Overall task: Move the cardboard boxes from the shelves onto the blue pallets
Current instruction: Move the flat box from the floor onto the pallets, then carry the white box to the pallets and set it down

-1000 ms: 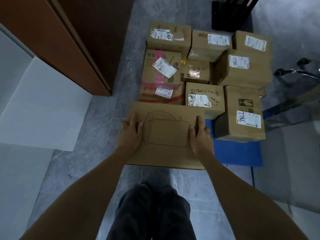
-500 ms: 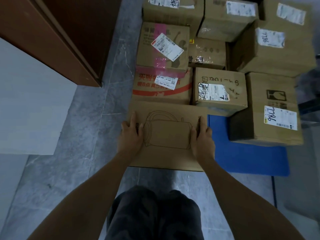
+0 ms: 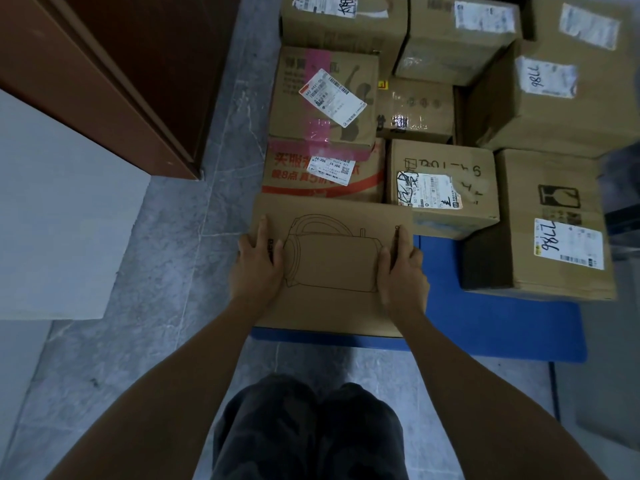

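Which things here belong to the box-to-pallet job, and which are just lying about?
Job:
- kettle-print box, held by left hand and right hand
- blue pallet
- stacked boxes already on it

Lying about:
- brown cabinet
- white panel
- grey floor

front right box (image 3: 519, 258): white label (image 3: 568, 244) handwritten 7786, upside down; printed cracked-glass fragile mark | rear right box (image 3: 554, 126): rear label (image 3: 545, 76) also 7786 | red-printed box (image 3: 287, 183): sticker (image 3: 332, 169) J4-J06, red Chinese print upside down | kettle-drawing box (image 3: 329, 306): kettle outline, no legible words | other labels: too small
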The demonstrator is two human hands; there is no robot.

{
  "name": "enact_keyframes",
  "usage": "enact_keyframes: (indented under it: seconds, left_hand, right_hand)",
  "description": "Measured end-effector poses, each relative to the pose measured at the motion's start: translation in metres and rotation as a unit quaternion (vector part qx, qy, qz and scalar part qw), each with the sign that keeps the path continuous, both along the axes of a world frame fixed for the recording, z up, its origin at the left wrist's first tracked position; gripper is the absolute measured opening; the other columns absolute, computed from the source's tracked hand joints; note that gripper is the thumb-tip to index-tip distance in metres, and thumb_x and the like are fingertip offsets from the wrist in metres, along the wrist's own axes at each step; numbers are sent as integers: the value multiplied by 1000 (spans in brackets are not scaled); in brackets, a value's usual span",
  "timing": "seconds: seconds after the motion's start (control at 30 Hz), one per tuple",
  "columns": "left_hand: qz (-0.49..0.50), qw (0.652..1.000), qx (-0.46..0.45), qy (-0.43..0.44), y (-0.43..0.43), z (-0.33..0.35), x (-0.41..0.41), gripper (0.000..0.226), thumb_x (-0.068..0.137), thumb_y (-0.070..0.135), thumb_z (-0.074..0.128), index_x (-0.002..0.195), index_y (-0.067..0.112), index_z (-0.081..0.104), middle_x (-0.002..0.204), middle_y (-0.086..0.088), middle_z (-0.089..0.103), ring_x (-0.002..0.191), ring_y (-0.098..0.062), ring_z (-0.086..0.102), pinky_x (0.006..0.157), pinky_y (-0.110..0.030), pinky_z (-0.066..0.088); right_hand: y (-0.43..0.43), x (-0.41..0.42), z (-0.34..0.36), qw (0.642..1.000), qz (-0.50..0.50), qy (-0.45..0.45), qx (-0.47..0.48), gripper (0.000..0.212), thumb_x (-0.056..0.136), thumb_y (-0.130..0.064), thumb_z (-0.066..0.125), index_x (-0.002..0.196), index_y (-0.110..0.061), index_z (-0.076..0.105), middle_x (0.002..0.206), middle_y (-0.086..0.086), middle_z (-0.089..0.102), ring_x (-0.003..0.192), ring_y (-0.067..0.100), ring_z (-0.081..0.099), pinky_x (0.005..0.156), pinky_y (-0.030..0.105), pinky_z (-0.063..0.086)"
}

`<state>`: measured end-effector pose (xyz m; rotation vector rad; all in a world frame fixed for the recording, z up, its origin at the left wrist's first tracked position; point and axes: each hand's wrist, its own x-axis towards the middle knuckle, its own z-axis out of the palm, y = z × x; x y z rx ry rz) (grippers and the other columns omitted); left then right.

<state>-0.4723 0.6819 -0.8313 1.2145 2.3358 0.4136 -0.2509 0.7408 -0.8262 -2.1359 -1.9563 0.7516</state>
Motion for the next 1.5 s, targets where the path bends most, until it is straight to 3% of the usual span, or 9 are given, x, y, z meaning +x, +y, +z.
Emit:
enact_keyframes:
  seconds: [0.23,0.3,0.37,0.43,0.6,0.87,1.03,1.33,1.5]
  left_hand:
    - [-9,1000,-24,17,2,4,0,57,101,47,25,153,29,10,135,-15,36,104,-34,55,80,-45,45]
    - [-20,998,-46,26,1,7,0,59,101,48,24,153,28,8,143,-16,31,119,-36,47,88,-49,43]
    - [-33,997,-61,43,1,13,-2,60,100,48,25,154,25,9,153,-17,22,134,-37,33,102,-55,34]
    - [-55,994,-72,67,2,23,-4,61,100,48,26,154,20,12,157,-18,15,142,-36,19,112,-57,21]
    - [-141,980,-66,121,13,74,-3,61,101,45,25,154,16,13,158,-17,15,146,-32,11,116,-54,8]
    - [-178,968,-99,145,18,198,11,62,101,45,16,154,17,1,161,-8,1,148,-27,-2,118,-48,-4]
    - [-188,970,-72,138,17,291,30,61,102,42,21,154,16,3,161,-8,3,148,-25,0,118,-49,-1]
    - [-252,958,26,133,22,420,72,56,100,36,32,150,12,26,154,-16,29,143,-31,24,114,-55,20]
    - [-300,942,42,141,26,464,92,56,101,39,26,151,14,24,158,-13,20,146,-27,15,117,-47,6]
  right_hand:
    - [0,0,1,1000,5,1,-6,58,104,-42,30,155,-24,12,142,14,37,102,35,57,76,38,43]
    - [1,1,5,999,20,-12,-26,60,103,-46,29,156,-24,9,153,16,27,123,37,48,91,45,44]
    - [2,4,14,997,44,-45,-33,64,103,-49,28,157,-23,7,161,15,14,144,33,26,113,47,28]
    - [3,8,26,995,66,-72,-35,65,103,-50,26,157,-22,6,163,13,9,149,30,11,120,45,13]
    - [5,9,74,990,88,-97,-43,64,103,-48,22,157,-19,4,163,12,5,151,28,2,122,42,3]
    - [11,30,203,991,94,-90,-44,65,104,-47,24,157,-19,-1,164,8,-4,151,24,-5,121,42,-2]
    - [10,55,295,993,67,-88,-41,65,104,-49,22,157,-20,-2,164,6,-5,151,22,-8,121,41,-3]
    - [-20,102,425,997,1,-75,-10,64,103,-49,17,157,-18,4,164,6,1,151,21,-4,121,44,-2]
    - [-49,130,472,994,-59,-94,13,63,104,-46,24,157,-16,7,164,9,4,151,23,-1,120,44,-1]
